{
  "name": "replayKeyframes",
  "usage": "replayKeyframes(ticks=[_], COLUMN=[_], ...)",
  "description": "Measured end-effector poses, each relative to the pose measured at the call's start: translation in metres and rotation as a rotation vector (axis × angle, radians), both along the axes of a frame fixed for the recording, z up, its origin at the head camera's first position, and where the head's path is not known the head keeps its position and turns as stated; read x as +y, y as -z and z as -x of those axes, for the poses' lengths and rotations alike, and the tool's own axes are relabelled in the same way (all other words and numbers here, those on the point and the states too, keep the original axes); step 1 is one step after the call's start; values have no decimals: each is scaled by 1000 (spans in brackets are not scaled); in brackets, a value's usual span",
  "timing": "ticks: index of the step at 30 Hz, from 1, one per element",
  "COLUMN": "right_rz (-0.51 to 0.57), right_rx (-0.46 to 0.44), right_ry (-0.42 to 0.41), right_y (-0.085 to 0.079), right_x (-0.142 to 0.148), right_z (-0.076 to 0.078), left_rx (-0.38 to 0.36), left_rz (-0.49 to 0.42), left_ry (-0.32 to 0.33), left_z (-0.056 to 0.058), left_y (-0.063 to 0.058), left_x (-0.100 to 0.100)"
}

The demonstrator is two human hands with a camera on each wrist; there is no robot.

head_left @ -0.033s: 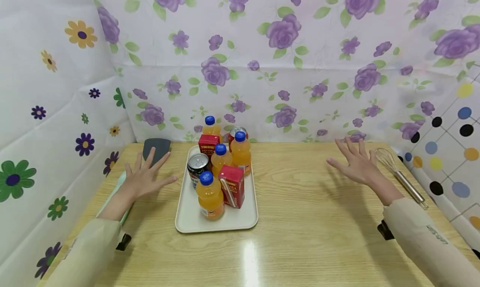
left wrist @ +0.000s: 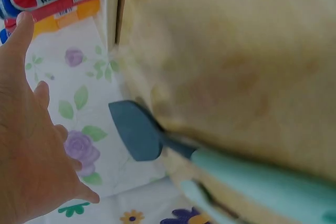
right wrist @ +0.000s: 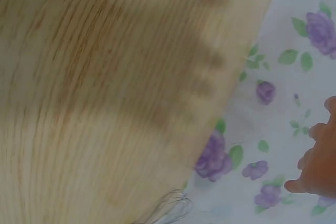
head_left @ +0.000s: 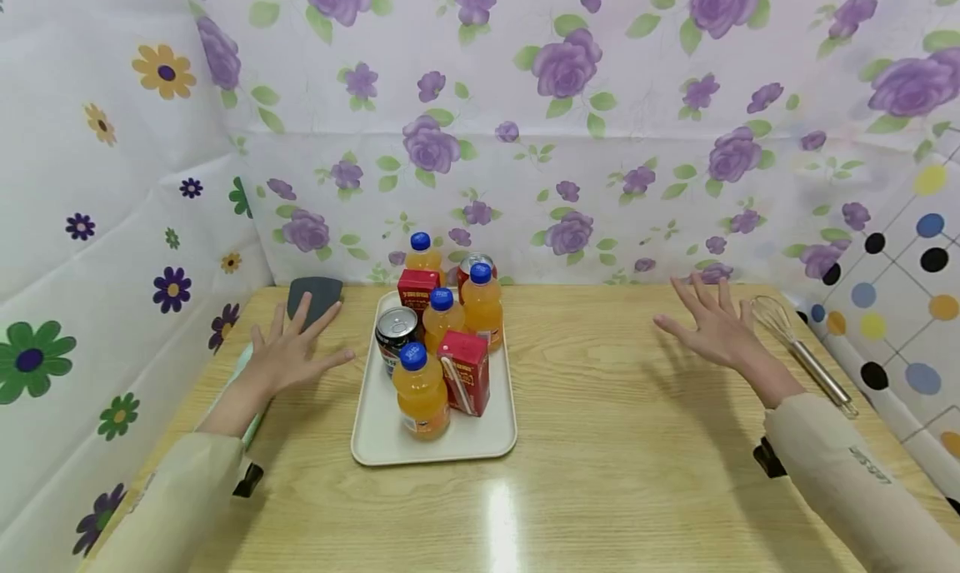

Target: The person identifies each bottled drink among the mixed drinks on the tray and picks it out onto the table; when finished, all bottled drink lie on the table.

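My left hand (head_left: 288, 356) hovers above the left side of the wooden table, fingers spread and holding nothing. Under and beyond it lies a spatula with a dark grey head (left wrist: 137, 129) and a mint green handle (left wrist: 252, 179). Just right of this hand, a cream tray (head_left: 472, 448) carries several orange drink bottles (head_left: 422, 402), two red drink cartons (head_left: 465, 373) and two cans, one black (head_left: 396, 333) and one partly hidden red can (head_left: 475, 262). Over the right side my right hand (head_left: 712, 331) is spread too, with nothing in it. Close by lies a wire whisk (head_left: 806, 356).
A second mint green handle (left wrist: 202, 198) shows beside the spatula in the left wrist view, its far end out of sight. Flowered sheeting (head_left: 570, 173) stands behind the table (head_left: 600, 473), and patterned sheets rise along both sides.
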State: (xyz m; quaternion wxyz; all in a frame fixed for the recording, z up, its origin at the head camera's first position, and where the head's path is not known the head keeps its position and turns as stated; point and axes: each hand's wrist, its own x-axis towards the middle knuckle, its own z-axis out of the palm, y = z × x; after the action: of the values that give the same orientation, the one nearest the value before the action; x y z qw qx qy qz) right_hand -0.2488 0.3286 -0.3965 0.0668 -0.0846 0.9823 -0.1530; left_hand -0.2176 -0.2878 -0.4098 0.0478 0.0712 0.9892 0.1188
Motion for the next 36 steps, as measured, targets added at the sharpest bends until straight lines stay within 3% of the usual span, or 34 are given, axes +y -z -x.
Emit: replayKeyframes(ticks=[6,14,21,26,29,32,36], right_rz=[-4,-26,21,105,195,280,335], right_rx=[40,38,98,133,154,183,185], right_ry=[12,38,26,19,26,30,24], right_y=[8,27,25,22,21,22,27], right_x=[7,15,9,-11,-27,-44,-65], right_z=[7,8,11,4,2,3,3], left_rx=[29,21,37,83,112,114,55], left_rz=[31,4,-37,-63,-105,-213,-390], left_ry=[7,15,12,-2,1,10,-13], left_z=[1,-5,0,0,0,-4,-16], left_y=[-14,-11,-8,4,11,17,29], left_x=[0,5,15,23,27,31,35])
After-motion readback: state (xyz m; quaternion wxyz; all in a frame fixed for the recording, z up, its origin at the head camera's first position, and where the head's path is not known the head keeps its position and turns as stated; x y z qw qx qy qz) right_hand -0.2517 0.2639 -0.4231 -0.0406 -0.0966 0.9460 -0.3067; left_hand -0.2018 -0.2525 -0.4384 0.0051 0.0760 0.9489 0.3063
